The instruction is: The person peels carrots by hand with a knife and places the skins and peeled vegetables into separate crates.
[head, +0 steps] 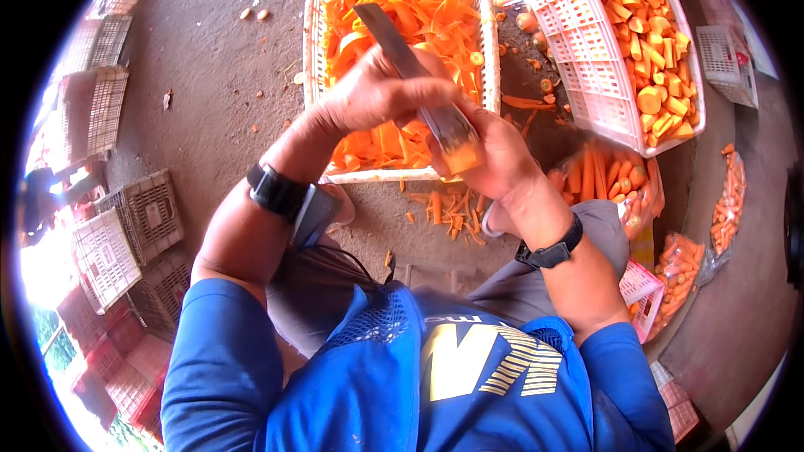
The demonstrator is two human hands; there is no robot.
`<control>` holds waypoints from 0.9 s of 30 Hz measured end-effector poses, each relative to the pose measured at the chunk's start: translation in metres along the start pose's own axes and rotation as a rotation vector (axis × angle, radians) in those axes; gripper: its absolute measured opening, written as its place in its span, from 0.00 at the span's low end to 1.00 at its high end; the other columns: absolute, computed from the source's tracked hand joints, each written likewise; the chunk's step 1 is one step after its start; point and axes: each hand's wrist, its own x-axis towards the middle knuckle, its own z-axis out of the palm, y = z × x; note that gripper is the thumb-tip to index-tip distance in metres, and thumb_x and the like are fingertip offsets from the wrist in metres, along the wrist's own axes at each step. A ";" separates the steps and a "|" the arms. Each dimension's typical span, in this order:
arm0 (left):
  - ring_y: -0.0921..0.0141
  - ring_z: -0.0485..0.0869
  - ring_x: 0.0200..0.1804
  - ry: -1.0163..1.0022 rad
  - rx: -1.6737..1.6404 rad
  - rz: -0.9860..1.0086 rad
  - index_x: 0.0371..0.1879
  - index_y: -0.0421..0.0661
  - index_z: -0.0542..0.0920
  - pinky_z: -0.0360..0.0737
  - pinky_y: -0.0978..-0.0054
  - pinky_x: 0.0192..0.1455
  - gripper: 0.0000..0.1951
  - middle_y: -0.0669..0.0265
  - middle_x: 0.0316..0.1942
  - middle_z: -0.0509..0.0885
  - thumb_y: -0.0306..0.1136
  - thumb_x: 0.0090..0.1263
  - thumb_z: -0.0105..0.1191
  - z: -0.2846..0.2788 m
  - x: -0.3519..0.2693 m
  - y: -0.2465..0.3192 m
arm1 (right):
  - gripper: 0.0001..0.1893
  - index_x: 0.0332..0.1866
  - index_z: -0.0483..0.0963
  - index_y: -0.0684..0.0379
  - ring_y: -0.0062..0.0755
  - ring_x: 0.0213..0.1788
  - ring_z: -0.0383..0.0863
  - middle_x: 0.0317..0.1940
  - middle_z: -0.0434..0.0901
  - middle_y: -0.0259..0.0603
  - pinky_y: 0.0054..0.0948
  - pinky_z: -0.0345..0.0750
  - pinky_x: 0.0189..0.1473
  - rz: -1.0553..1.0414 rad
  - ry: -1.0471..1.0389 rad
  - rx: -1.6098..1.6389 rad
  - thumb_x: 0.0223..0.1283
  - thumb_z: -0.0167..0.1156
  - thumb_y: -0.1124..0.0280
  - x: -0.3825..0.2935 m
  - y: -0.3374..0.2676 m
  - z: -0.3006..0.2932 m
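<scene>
Above a white plastic crate point(314, 25) heaped with orange carrot peelings point(433, 6), both hands meet. My left hand point(383, 91) is wrapped around a long, flat, dark tool point(386, 28), which looks like a knife or peeler and slants from upper left to lower right. At its lower end, my right hand point(502, 150) grips a piece of carrot point(463, 158). The tool's shiny lower part lies against this carrot. Fingers hide much of both the tool and the carrot.
A tilted pinkish-white crate point(578, 63) of cut carrot chunks point(659, 56) stands at right. Below it sits a plastic bag of whole carrots point(603, 176), with more bagged carrots point(678, 270) farther right. Scraps point(449, 210) litter the floor. Stacked crates point(151, 213) line the left.
</scene>
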 end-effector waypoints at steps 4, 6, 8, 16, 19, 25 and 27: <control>0.82 0.74 0.21 0.465 0.004 0.093 0.34 0.42 0.85 0.68 0.85 0.21 0.09 0.70 0.23 0.83 0.36 0.66 0.61 -0.082 0.013 -0.034 | 0.24 0.59 0.67 0.63 0.36 0.28 0.77 0.33 0.78 0.44 0.32 0.74 0.31 0.136 -0.189 0.100 0.74 0.40 0.52 -0.012 0.006 0.000; 0.83 0.73 0.21 0.680 0.062 0.104 0.36 0.41 0.84 0.67 0.86 0.21 0.10 0.70 0.24 0.83 0.37 0.66 0.61 -0.112 0.006 -0.043 | 0.26 0.61 0.66 0.63 0.37 0.28 0.78 0.33 0.78 0.44 0.32 0.74 0.31 0.140 -0.116 0.129 0.74 0.41 0.51 -0.014 0.002 0.008; 0.84 0.72 0.21 0.725 0.072 0.122 0.38 0.41 0.84 0.65 0.87 0.22 0.12 0.71 0.24 0.83 0.38 0.67 0.61 -0.114 0.007 -0.044 | 0.26 0.61 0.66 0.64 0.37 0.30 0.79 0.34 0.79 0.45 0.34 0.76 0.34 0.113 -0.047 0.135 0.74 0.42 0.52 -0.013 -0.001 0.007; 0.82 0.75 0.20 0.200 -0.006 0.098 0.33 0.44 0.83 0.69 0.86 0.21 0.09 0.71 0.21 0.80 0.36 0.68 0.58 0.007 -0.012 0.011 | 0.20 0.56 0.70 0.58 0.28 0.41 0.80 0.45 0.78 0.38 0.32 0.79 0.37 0.011 0.055 0.135 0.73 0.44 0.54 -0.003 -0.002 -0.001; 0.83 0.72 0.18 -0.014 -0.041 0.034 0.32 0.42 0.82 0.66 0.85 0.19 0.08 0.72 0.22 0.80 0.35 0.68 0.59 0.023 -0.014 0.005 | 0.21 0.56 0.70 0.58 0.24 0.38 0.80 0.42 0.78 0.36 0.30 0.79 0.33 -0.004 -0.200 -0.011 0.73 0.43 0.52 -0.004 0.001 -0.006; 0.82 0.71 0.18 0.038 -0.134 -0.030 0.27 0.43 0.82 0.66 0.84 0.19 0.09 0.72 0.19 0.78 0.34 0.67 0.60 0.008 -0.005 -0.005 | 0.22 0.57 0.71 0.55 0.22 0.32 0.80 0.40 0.79 0.33 0.24 0.75 0.26 0.027 0.035 0.061 0.72 0.45 0.50 -0.001 -0.001 0.009; 0.82 0.72 0.18 0.034 -0.132 -0.025 0.26 0.42 0.82 0.68 0.84 0.20 0.09 0.72 0.20 0.79 0.34 0.66 0.60 0.007 -0.004 -0.007 | 0.21 0.56 0.71 0.55 0.22 0.32 0.79 0.40 0.79 0.33 0.24 0.74 0.26 0.016 0.078 0.083 0.71 0.47 0.50 -0.004 -0.001 0.013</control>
